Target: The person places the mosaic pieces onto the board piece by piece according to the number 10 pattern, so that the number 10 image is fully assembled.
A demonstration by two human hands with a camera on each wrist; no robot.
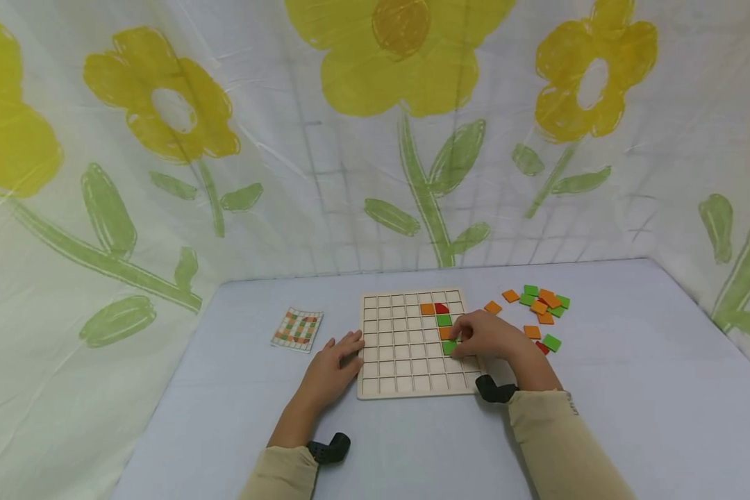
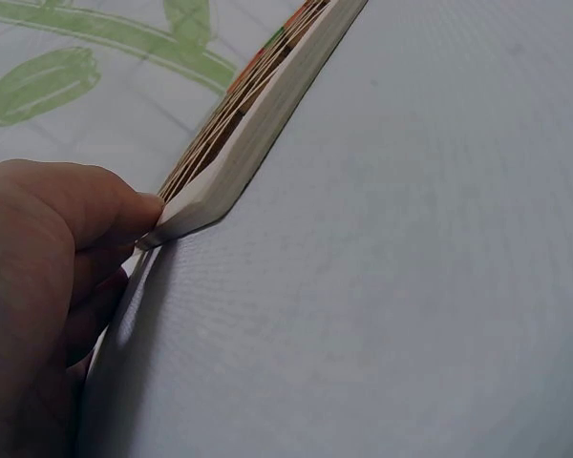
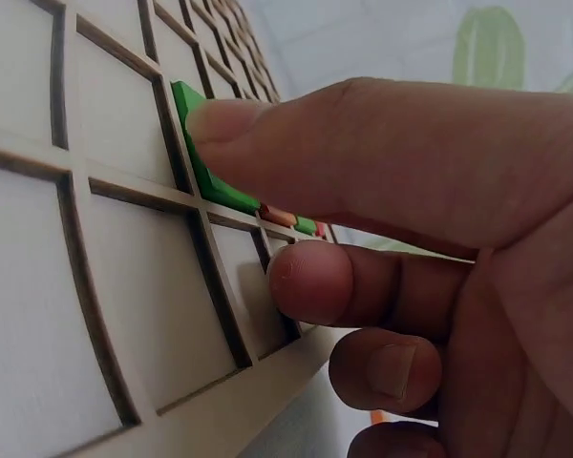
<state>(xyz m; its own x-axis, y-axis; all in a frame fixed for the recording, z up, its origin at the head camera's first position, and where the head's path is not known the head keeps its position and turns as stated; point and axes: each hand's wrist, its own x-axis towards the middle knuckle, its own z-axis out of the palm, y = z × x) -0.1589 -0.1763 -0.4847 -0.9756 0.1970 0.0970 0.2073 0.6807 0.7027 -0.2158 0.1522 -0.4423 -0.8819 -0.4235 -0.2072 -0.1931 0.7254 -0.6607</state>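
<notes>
A light wooden grid board [image 1: 387,362] lies on the table between both hands. My right hand [image 1: 492,337] is over its right side. In the right wrist view the thumb [image 3: 306,153] presses on a green square tile [image 3: 227,196] lying in a cell; the other fingers are bent below it, apart from the tile. Above that tile in the same column are an orange tile [image 1: 445,333], a green tile [image 1: 444,320] and a red piece [image 1: 441,308], with an orange tile [image 1: 427,309] to its left. My left hand [image 1: 331,371] rests fingertips against the board's left edge.
A pattern card [image 1: 297,329] with coloured squares lies left of the board. Loose orange, green and red tiles [image 1: 545,305] are scattered on the table [image 1: 637,375] at the right, some overlapping. A flower-printed sheet [image 1: 269,229] hangs behind the table.
</notes>
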